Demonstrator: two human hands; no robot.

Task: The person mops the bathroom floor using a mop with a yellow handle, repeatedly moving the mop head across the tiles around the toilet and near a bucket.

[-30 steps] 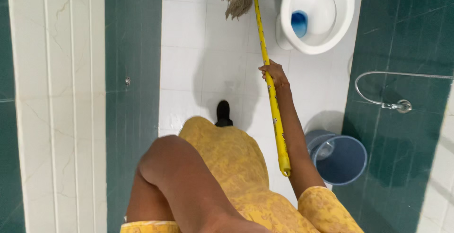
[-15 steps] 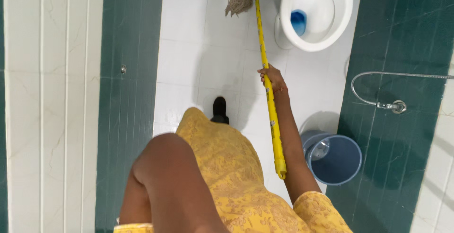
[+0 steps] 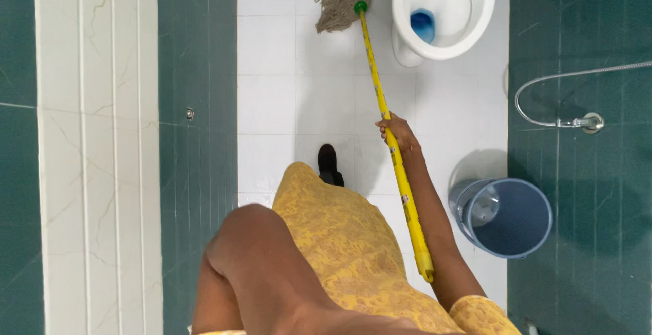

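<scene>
My right hand [image 3: 398, 132] is shut around the middle of a long yellow mop handle [image 3: 375, 77]. The handle runs from beside my right forearm up to a green collar and a beige string mop head [image 3: 341, 2]. The mop head lies on the white floor tiles [image 3: 285, 97], just left of the white toilet bowl [image 3: 479, 26]. Only my bent left arm [image 3: 255, 260] shows, with its elbow over my yellow dress; the left hand itself is out of sight.
A blue bucket [image 3: 536, 240] holding a clear jug stands at my right, against the dark green tiled wall. A metal hose and tap [image 3: 587, 122] hang on that wall. My black shoe [image 3: 329, 164] is on the floor ahead. A white marble strip and green wall close the left side.
The mop head has slid a little nearer to me beside the toilet. My right hand has come back with the handle. The left arm stays bent.
</scene>
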